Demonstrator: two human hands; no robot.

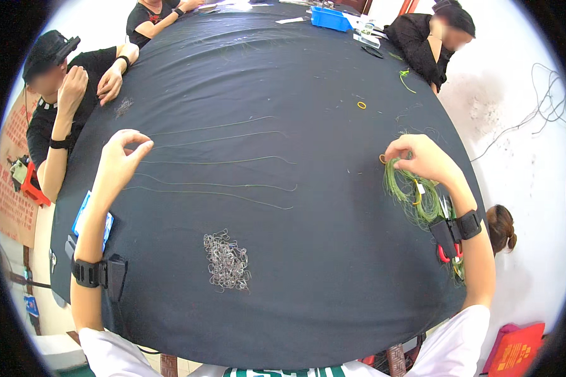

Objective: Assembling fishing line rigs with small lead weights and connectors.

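My left hand (123, 157) is raised over the left of the table, thumb and forefinger brought together; anything between them is too fine to make out. Several thin green lines (233, 185) lie stretched side by side from near that hand toward the middle. On the right, the fingers of my right hand (421, 158) are closed at the upper end of a looped bundle of green line (415, 200), bound with a yellow tie. Red-handled scissors (445, 208) lie beside the bundle, partly hidden by my wrist. A heap of small metal hooks (226, 262) rests nearer me.
A dark cloth covers the table (321, 276). A yellow ring (361, 105) lies right of the middle, and a blue bin (331, 19) stands at the far end. Co-workers sit at the left, the far left and the far right. A blue packet (109, 229) is beside my left forearm.
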